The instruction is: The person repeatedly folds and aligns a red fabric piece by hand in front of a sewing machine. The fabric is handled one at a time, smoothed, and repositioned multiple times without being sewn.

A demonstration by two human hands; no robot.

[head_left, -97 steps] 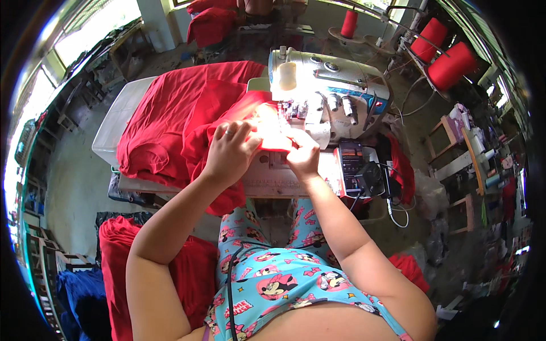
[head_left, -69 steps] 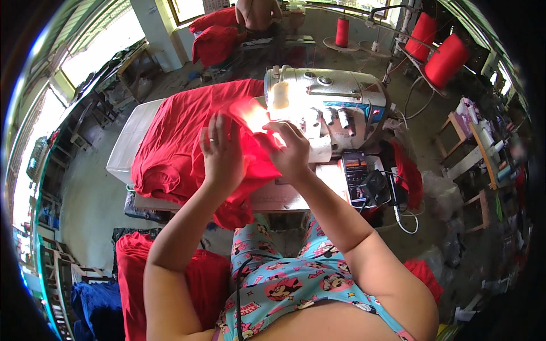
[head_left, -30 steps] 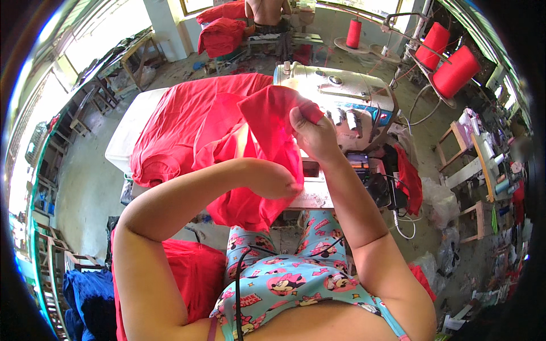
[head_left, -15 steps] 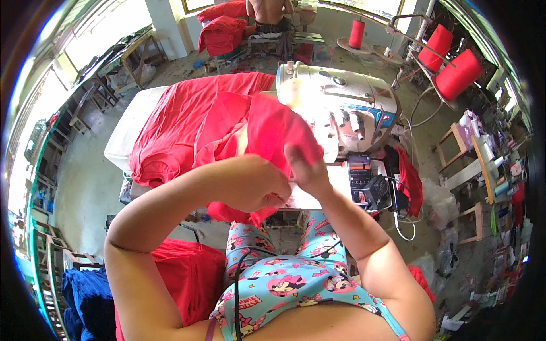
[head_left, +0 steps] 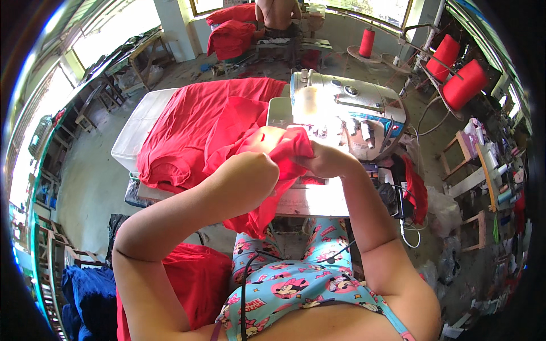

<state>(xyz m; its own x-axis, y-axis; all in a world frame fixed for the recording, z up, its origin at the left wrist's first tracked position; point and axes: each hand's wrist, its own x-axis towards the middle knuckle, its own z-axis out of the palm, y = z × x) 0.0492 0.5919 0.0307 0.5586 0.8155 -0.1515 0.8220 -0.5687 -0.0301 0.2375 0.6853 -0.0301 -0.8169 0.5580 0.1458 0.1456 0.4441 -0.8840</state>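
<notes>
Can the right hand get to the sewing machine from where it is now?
Probably yes. The right hand sits just in front of the sewing machine, with only the table edge and the red fabric piece between them. But its grip is on that piece, shared with the left hand, so it isn't free.

The red cloth (head_left: pixel 273 150) is one soft piece of plain fabric, bright red and much creased. It is bunched up and lifted, just in front of the sewing machine (head_left: pixel 347 113). The left hand (head_left: pixel 250 173) closes on its near fold, and the right hand (head_left: pixel 324 162) pinches its edge on the side nearer to the sewing machine. A loose tail of the red cloth hangs down below both hands, past the front edge of the bench (head_left: pixel 313 202) that carries the sewing machine.
</notes>
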